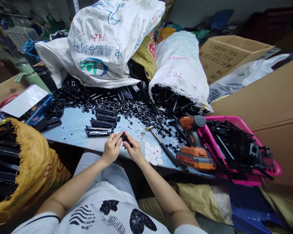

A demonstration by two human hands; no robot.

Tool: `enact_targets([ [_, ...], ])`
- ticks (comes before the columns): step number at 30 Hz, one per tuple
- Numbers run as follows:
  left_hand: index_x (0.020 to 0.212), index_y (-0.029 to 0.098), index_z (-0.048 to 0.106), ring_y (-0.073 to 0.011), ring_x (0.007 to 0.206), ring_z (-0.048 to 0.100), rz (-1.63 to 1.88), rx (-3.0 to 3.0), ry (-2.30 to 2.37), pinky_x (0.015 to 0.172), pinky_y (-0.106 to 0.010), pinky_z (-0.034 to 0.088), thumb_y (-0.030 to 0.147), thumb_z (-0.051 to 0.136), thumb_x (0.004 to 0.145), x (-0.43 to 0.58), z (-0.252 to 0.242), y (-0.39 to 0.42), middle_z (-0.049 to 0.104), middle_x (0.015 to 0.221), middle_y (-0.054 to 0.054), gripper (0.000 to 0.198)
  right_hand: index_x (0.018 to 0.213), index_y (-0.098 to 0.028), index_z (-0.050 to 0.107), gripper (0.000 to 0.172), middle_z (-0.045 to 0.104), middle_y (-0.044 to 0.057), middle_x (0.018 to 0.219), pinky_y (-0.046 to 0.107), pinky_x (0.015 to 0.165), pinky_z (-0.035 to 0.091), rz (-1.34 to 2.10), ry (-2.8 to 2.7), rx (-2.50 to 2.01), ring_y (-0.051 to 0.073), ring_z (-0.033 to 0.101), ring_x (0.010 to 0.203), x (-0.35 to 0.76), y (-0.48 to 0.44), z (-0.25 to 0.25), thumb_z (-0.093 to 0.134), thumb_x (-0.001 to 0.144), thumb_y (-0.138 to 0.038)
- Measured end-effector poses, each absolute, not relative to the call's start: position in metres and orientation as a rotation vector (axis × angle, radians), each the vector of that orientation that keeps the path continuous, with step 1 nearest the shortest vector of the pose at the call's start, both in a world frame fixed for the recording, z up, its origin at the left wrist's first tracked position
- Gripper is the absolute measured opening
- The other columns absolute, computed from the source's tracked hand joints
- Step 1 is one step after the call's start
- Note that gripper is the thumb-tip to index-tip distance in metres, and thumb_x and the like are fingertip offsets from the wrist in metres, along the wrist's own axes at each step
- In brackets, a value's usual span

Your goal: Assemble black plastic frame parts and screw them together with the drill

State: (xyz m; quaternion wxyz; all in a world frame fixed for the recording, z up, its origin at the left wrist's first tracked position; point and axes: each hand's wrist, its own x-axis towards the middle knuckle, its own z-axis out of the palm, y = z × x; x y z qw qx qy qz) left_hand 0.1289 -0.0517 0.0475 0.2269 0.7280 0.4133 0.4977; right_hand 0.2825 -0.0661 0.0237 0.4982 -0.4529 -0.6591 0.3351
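My left hand and my right hand meet at the front edge of the blue table. Both pinch one small black plastic part between their fingertips. A ring shows on a left-hand finger. Just beyond the hands lie several long black assembled pieces in a row. White round pads lie on the table right of my right hand. A metal hammer lies beside them.
An orange cordless drill stands to the right, next to a pink basket of black parts. Loose black parts and screws cover the table's back. White sacks tower behind. A yellow sack stands at my left; cardboard boxes stand at the right.
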Motion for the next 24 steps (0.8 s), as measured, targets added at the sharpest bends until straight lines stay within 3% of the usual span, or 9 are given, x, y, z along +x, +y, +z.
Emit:
enact_targets([
  [6, 0.123, 0.018, 0.058, -0.0152, 0.090, 0.060, 1.190, 2.138, 1.067, 0.081, -0.029, 0.050, 0.023, 0.042, 0.095, 0.119, 0.045, -0.044, 0.060, 0.099, -0.008, 0.032, 0.138, -0.021, 0.046, 0.049, 0.063, 0.007, 0.100, 0.031, 0.078, 0.053, 0.770, -1.701, -1.029, 0.015, 0.060, 0.085, 0.285, -0.061, 0.018, 0.050, 0.092, -0.039],
  [12, 0.116, 0.016, 0.056, -0.0174, 0.090, 0.061, 1.379, 2.264, 0.814, 0.079, -0.032, 0.053, 0.025, 0.058, 0.087, 0.116, 0.067, -0.042, 0.063, 0.096, -0.009, 0.030, 0.135, -0.019, 0.045, 0.058, 0.062, 0.012, 0.111, 0.032, 0.085, 0.053, 0.406, -1.796, -0.894, 0.019, 0.062, 0.098, 0.303, -0.057, 0.037, 0.061, 0.085, -0.043],
  [18, 0.111, 0.015, 0.056, -0.0170, 0.084, 0.062, 1.391, 2.723, 0.351, 0.074, -0.031, 0.054, 0.019, 0.064, 0.083, 0.096, 0.102, -0.034, 0.066, 0.089, -0.008, 0.030, 0.117, -0.024, 0.052, 0.030, 0.065, 0.009, 0.106, 0.042, 0.091, 0.052, 0.000, -2.069, -0.513, 0.021, 0.058, 0.112, 0.326, -0.049, 0.080, 0.057, 0.088, -0.022],
  [24, 0.104, 0.020, 0.058, -0.0135, 0.079, 0.064, 1.441, 2.848, 0.388, 0.072, -0.027, 0.054, 0.019, 0.064, 0.083, 0.095, 0.111, -0.040, 0.068, 0.088, -0.003, 0.022, 0.109, -0.024, 0.055, 0.021, 0.065, 0.007, 0.108, 0.043, 0.090, 0.053, -0.124, -2.117, -0.527, 0.019, 0.058, 0.113, 0.331, -0.047, 0.091, 0.056, 0.089, -0.022],
])
